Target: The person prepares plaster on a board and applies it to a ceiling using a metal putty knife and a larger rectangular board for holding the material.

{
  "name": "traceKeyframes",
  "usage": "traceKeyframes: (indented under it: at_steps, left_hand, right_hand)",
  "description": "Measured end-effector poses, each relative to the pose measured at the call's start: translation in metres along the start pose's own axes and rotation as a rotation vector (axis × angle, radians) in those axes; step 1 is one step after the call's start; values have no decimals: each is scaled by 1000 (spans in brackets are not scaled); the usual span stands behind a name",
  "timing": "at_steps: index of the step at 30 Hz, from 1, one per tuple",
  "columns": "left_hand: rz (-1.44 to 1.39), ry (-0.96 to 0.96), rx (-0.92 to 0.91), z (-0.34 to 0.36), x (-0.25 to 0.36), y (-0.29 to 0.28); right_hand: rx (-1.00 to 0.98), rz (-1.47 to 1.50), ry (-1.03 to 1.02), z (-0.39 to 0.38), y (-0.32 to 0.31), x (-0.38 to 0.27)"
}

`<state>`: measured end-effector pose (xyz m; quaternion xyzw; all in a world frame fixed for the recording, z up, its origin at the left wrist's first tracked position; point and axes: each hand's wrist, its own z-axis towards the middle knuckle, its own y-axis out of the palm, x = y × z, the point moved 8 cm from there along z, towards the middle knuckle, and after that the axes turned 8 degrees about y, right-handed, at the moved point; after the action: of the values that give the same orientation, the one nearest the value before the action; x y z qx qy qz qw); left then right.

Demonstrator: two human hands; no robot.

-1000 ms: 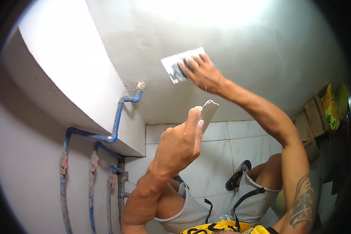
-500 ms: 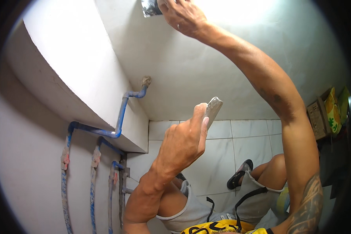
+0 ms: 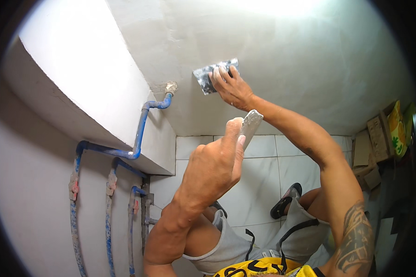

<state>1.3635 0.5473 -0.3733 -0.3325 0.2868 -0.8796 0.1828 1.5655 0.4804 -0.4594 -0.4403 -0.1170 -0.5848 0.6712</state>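
My right hand [image 3: 233,87] grips a wide putty knife [image 3: 202,76], its blade streaked with white and dark patches and laid against the grey-white wall [image 3: 282,83]. In front of my body, my left hand [image 3: 212,168] is closed around a flat tool coated in grey putty [image 3: 252,123]. Only its upper end sticks out past the thumb and forefinger; the rest is hidden by the hand, so its exact kind cannot be told. A blue pipe [image 3: 142,129] enters the wall left of the putty knife, through a rough patch [image 3: 171,87].
A white boxed-out ledge [image 3: 88,60] juts out at left. Below it run several blue pipes with red-handled valves [image 3: 74,184]. Cardboard boxes [image 3: 379,138] and a yellow-green bag [image 3: 395,131] stand at right. White tiles [image 3: 256,184] cover the floor under my legs.
My right hand has brought the putty knife down the wall from the top edge, and its whole blade now shows. My left hand has barely moved. More of the cardboard at right is visible.
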Motion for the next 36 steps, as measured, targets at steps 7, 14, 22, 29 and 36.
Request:
traceKeyframes:
  at_steps: [7,14,22,29,36]
  left_hand:
    - [-113,-105,-20,2,-6,6]
    - [-249,-204,76,3,-31,3]
    - [-938,-719,220,-2,-91,44]
    - [-1350,-880,216,11,-81,94]
    - [-1451,-646,27,44,-45,116]
  right_hand:
    - [-251,195,-60,-57,13,-15]
    - [-370,1116,746,-70,-52,102]
    - [-163,2225,1315,-117,-111,144]
    - [48,1550,612,-117,-193,139]
    - [185,1123,72,-126,-228,111]
